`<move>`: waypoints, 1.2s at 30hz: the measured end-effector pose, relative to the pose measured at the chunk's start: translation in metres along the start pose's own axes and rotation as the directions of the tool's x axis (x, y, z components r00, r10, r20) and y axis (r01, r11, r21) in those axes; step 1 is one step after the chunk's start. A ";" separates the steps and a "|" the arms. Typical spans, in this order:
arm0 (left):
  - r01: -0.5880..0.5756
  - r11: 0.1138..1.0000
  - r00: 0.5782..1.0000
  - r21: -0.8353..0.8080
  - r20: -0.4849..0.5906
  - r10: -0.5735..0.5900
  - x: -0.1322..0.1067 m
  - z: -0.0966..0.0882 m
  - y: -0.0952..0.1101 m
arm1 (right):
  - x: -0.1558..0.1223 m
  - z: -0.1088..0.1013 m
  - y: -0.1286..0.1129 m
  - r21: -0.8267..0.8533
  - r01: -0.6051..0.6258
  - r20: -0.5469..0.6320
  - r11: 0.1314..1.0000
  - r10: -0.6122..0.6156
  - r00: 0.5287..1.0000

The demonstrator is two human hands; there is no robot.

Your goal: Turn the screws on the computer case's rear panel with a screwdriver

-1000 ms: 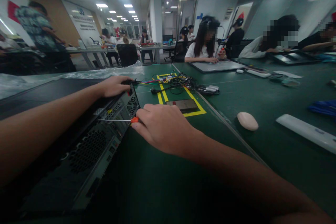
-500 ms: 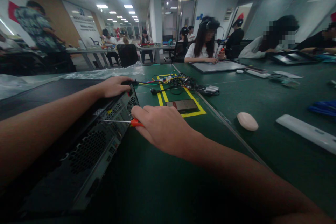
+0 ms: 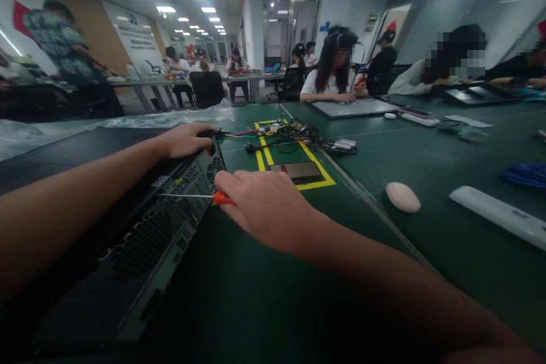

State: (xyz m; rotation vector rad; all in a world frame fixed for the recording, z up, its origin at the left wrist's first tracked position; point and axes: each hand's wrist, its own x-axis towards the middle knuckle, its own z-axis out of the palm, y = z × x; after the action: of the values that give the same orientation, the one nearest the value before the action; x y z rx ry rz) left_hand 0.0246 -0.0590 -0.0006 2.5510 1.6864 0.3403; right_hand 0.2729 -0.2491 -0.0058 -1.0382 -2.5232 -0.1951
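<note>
A black desktop computer case [image 3: 145, 244] lies on its side at the left, its rear panel with vents and ports turned toward the right. My left hand [image 3: 187, 139] rests on the case's top near the far corner, thumb and fingers apart, the fingertips partly hidden. In my right hand [image 3: 264, 207] is a screwdriver [image 3: 220, 198] with an orange handle. Its thin metal shaft points left, and the tip meets the rear panel near the upper edge. Most of the handle is hidden in the closed fingers.
Yellow tape [image 3: 315, 185] marks the green table. Beyond my right hand lie a flat brown box [image 3: 301, 171] and tangled cables [image 3: 298, 132]. To the right are a pale mouse [image 3: 402, 197] and a white bar [image 3: 499, 213]. A co-worker [image 3: 328, 68] sits across the table.
</note>
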 end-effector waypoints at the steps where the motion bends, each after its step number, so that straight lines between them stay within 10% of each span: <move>1: -0.004 1.000 1.000 0.002 -0.003 0.004 0.000 0.000 0.000 | 0.000 0.000 0.000 -0.003 -0.003 0.005 1.000 0.003 1.000; 36: -0.001 1.000 1.000 0.019 -0.002 0.001 0.000 0.002 -0.001 | 0.001 -0.009 -0.005 0.039 -0.041 0.056 0.998 0.039 0.998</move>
State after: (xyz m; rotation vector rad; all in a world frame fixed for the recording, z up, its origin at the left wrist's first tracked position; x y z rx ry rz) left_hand 0.0246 -0.0581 -0.0028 2.5660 1.6966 0.3287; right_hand 0.2718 -0.2548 0.0026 -1.0919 -2.5421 -0.1047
